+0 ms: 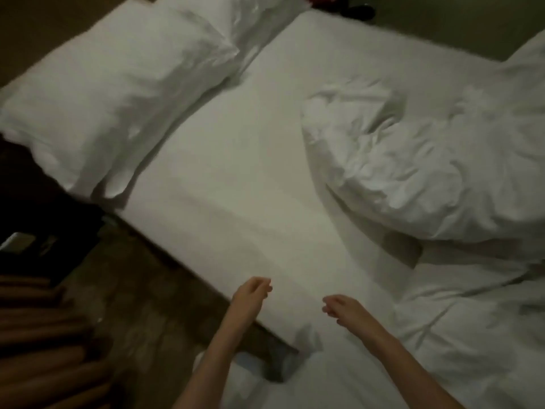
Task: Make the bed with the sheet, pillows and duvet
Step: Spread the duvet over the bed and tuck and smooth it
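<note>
A white sheet point(250, 178) lies smooth over the mattress in the middle of the view. Two white pillows lie at the bed's head on the left: a near pillow point(118, 93) and a far pillow point(236, 22). The white duvet point(427, 160) is bunched up on the right and trails down to the bottom of the frame. My left hand point(250, 293) hovers over the bed's near edge with loosely curled fingers, holding nothing. My right hand point(345, 308) hovers beside it over the sheet, fingers loosely curled and empty.
A wooden floor point(153, 290) runs along the bed's near side. A dark bedside table point(38, 228) with a pale object on it stands at the left. Rounded brown slats point(38, 335) fill the bottom left. Dark items lie on the floor beyond the bed's far edge.
</note>
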Demonstrator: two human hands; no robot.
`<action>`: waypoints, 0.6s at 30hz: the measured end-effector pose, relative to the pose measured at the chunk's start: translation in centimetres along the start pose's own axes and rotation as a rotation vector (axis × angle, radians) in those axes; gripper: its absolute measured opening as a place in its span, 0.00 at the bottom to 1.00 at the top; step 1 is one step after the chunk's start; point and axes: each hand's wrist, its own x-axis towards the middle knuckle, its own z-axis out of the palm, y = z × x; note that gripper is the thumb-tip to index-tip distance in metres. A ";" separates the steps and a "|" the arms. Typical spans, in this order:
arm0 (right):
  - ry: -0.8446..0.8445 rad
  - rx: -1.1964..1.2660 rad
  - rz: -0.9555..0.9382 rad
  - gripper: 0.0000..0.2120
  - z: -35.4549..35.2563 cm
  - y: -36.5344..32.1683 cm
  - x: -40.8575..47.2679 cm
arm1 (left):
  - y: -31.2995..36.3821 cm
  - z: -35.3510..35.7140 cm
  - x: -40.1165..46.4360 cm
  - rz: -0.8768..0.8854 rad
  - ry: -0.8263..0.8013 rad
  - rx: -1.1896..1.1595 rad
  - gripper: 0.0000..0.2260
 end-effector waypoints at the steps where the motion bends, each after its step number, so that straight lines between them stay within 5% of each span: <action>1: 0.026 0.039 -0.018 0.08 -0.7 -1.1 0.6 | 1.8 0.0 1.3 0.028 -0.049 0.073 0.07; 6: 0.438 0.189 -0.194 0.10 -6.6 -6.2 1.7 | 10.4 2.9 7.5 0.235 -0.124 0.336 0.07; 11: 1.315 0.088 -0.385 0.21 -15.6 -11.1 1.4 | 20.3 9.6 11.0 0.742 -0.144 0.671 0.23; 14: 1.789 -0.020 -0.168 0.32 -21.9 -11.6 1.6 | 24.8 14.6 13.2 1.035 -0.211 0.875 0.33; 16: 1.719 0.353 0.046 0.47 -25.8 -11.0 2.1 | 25.9 17.8 15.1 1.092 -0.211 1.215 0.32; 18: 1.516 0.798 0.036 0.54 -28.2 -9.7 2.7 | 25.2 19.0 17.2 1.143 -0.212 1.549 0.20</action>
